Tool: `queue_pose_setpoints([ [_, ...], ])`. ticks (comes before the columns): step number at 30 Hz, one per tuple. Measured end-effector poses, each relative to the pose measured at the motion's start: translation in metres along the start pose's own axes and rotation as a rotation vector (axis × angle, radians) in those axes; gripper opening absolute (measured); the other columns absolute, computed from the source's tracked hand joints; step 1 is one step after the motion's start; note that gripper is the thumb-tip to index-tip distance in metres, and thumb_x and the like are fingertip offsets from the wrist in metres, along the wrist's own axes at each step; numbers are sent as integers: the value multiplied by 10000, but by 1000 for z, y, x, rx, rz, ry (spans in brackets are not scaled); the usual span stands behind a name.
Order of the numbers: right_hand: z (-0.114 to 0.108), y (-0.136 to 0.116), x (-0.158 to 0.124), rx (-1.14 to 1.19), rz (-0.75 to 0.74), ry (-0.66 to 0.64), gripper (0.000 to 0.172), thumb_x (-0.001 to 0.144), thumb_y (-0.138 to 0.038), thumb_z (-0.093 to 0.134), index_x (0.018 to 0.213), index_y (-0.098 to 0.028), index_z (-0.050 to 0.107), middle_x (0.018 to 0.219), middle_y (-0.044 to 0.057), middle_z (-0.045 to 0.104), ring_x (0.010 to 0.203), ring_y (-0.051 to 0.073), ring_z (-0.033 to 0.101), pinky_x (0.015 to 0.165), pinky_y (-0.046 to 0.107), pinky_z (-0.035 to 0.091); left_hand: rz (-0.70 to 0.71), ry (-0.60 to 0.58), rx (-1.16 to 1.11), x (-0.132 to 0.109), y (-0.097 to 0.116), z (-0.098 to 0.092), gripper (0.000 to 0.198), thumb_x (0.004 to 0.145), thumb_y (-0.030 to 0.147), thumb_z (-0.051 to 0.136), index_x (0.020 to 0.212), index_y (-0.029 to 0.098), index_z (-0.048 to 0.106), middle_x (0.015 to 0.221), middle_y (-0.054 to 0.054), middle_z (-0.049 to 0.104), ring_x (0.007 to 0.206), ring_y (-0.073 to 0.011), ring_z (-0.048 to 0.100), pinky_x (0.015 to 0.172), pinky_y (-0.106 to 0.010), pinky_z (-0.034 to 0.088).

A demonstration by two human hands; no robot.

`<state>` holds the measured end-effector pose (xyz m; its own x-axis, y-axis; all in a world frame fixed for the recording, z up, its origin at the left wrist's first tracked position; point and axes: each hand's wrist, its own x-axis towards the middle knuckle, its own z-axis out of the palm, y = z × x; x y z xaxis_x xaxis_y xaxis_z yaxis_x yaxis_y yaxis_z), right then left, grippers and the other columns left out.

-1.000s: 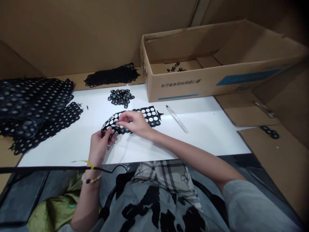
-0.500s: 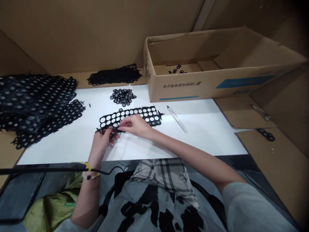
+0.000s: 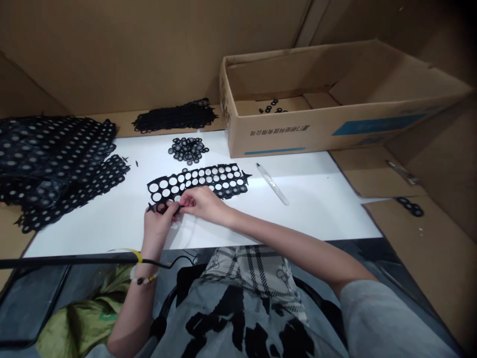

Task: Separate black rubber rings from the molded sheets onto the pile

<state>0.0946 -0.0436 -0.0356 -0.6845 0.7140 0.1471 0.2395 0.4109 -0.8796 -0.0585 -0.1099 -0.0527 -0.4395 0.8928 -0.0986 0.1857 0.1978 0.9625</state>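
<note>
Location type: workshop, manual work station. Evidence, referenced to the cardboard box point(image 3: 276, 141): brown panels point(image 3: 149, 49) stand behind it. A white worktop point(image 3: 313, 204) extends in front. Piled dotted sheets point(image 3: 63, 159) lie well to its left; a heap of loose black rings point(image 3: 188, 150) and a black sheet with rows of white circles point(image 3: 197, 179) lie front-left. Similar rings point(image 3: 269, 109) are inside the box.

I see the white counter point(image 3: 316, 209) carrying dotted black sheets point(image 3: 70, 180) at frame left, black discs point(image 3: 188, 150) and a perforated strip point(image 3: 198, 177) near centre, and a pen point(image 3: 274, 185) right of centre.
</note>
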Motion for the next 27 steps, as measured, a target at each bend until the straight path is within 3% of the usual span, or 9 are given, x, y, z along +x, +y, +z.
queue_pose_setpoints([
  [5,-7,-5,-4,-6,-328,34,26,831,-156,661,812,-166,646,839,33,684,783,133,637,738,264,521,-2,77,56,3,0,-1,251,765,399,656,706,160,607,617,-1,627,522,-119,566,479,-209,438],
  [6,-12,-4,-1,49,-309,92,31,827,-189,673,819,-172,648,827,25,684,762,128,636,724,261,528,-24,70,46,4,0,-1,267,769,421,650,735,160,604,637,-9,641,510,-123,574,452,-209,427],
  [9,-33,9,14,206,-61,399,129,776,-207,711,889,-168,663,798,18,692,749,134,657,743,276,553,-67,25,-7,7,0,0,299,763,451,655,767,165,569,700,-29,664,505,-137,614,382,-200,378],
  [12,-49,23,26,283,66,462,342,764,-134,674,1102,-179,655,1050,63,716,914,148,693,869,301,554,-83,31,-59,7,3,1,291,738,420,683,754,171,534,745,-32,659,553,-156,659,365,-187,369],
  [14,-51,26,25,222,45,440,370,784,-124,638,1144,-209,656,1179,60,691,981,150,687,902,306,544,-104,44,-84,6,5,2,307,707,406,718,757,174,524,722,-14,642,551,-164,663,377,-195,403],
  [18,-34,15,10,74,-4,156,111,821,-177,635,872,-158,732,842,41,742,758,133,679,750,266,538,-110,13,-99,4,8,0,388,593,355,836,723,164,524,642,27,600,574,-156,650,532,-251,540],
  [20,-23,9,5,36,-19,55,113,808,-228,688,859,-141,738,777,36,730,693,120,647,679,238,501,-102,-20,-157,3,9,-1,390,567,316,860,716,152,540,659,34,597,615,-128,633,615,-253,562],
  [23,-13,5,4,-50,-36,35,172,775,-278,750,877,-139,745,786,33,726,670,113,612,644,228,448,-108,-20,-237,1,12,-3,405,536,267,885,794,137,600,716,41,602,675,-98,610,670,-218,554],
  [27,-12,5,4,-137,-86,41,105,799,-223,739,872,-149,751,894,49,723,798,135,632,738,244,454,-179,-38,-315,-2,21,-3,466,533,264,890,906,122,650,864,-3,655,759,-121,636,686,-229,563],
])
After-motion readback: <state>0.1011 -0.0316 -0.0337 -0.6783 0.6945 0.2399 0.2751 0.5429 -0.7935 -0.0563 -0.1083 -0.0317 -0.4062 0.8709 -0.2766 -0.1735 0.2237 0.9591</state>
